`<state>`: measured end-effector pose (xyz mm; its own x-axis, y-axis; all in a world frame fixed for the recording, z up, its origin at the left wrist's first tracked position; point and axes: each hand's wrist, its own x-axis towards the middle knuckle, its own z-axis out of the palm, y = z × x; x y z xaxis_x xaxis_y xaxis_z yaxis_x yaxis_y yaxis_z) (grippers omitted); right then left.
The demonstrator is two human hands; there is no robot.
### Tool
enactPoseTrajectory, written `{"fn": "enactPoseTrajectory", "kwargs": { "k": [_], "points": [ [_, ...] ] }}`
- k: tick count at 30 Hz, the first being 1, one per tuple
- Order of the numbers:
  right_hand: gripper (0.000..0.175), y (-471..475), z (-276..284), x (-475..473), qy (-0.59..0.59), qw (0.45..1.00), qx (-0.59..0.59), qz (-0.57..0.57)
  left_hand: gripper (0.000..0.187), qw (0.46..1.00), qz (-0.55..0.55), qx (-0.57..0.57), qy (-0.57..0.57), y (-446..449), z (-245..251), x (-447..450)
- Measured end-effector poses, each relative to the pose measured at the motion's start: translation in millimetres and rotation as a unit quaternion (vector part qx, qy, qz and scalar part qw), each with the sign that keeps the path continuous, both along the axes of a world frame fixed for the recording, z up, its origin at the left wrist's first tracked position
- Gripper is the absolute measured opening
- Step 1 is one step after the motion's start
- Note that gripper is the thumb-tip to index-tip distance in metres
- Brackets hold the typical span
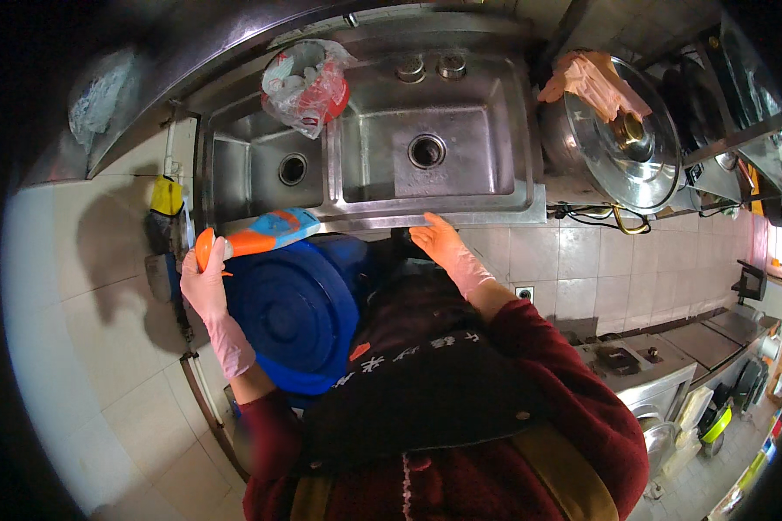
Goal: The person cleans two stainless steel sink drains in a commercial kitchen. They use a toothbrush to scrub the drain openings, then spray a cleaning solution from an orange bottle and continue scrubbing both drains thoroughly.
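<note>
My left hand, in a pink disposable glove, grips the orange top of a spray bottle. The bottle has an orange and blue body and lies nearly level, its base over the front edge of a stainless steel double-bowl sink. In a matching glove, my right hand is at the sink's front rim with one finger extended; whether it touches the rim, I cannot tell. Nothing shows in its fingers. Below the bottle stands a large blue lidded plastic bin.
A red container lined with a clear plastic bag stands at the back over the sink divider. Two metal strainers sit behind the large bowl. At right, a big lidded pot carries pinkish gloves. A yellow cloth hangs at left.
</note>
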<state>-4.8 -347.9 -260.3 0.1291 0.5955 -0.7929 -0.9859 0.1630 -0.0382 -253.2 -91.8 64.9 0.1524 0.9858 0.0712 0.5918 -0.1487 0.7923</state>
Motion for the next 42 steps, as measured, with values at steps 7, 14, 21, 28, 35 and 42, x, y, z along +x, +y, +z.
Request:
{"fn": "enactPoseTrajectory", "kwargs": {
  "k": [7, 14, 21, 28, 35, 42],
  "points": [
    [0.046, -39.8, 72.3, 10.7, -0.099, 0.945, 0.293, 0.102, 0.038, 0.998, -0.029, -0.018, -0.052, -8.0, 0.4, 22.9],
    [0.049, -29.4, 117.5, 47.0, -0.319, 0.925, 0.139, 0.152, 0.037, 0.994, -0.078, -0.019, -0.078, -16.8, 2.9, 54.2],
    [0.105, 51.2, 213.1, 40.2, -0.851, 0.443, 0.073, 0.272, 0.036, 0.983, -0.181, 0.011, -0.034, -27.8, -8.5, 86.1],
    [0.09, 108.8, 260.0, 35.5, -0.823, 0.38, 0.149, 0.396, 0.035, 0.961, -0.265, 0.023, -0.079, -32.1, -16.0, 98.6],
    [0.043, 124.3, 247.3, 5.8, -0.925, 0.228, -0.031, 0.301, 0.042, 0.989, -0.112, -0.083, -0.056, -33.4, -37.3, 110.9],
    [0.051, 124.2, 238.7, 14.7, -0.861, 0.342, 0.015, 0.376, 0.041, 0.951, -0.225, -0.147, -0.154, -16.6, -29.3, 75.0]
  ]
}}
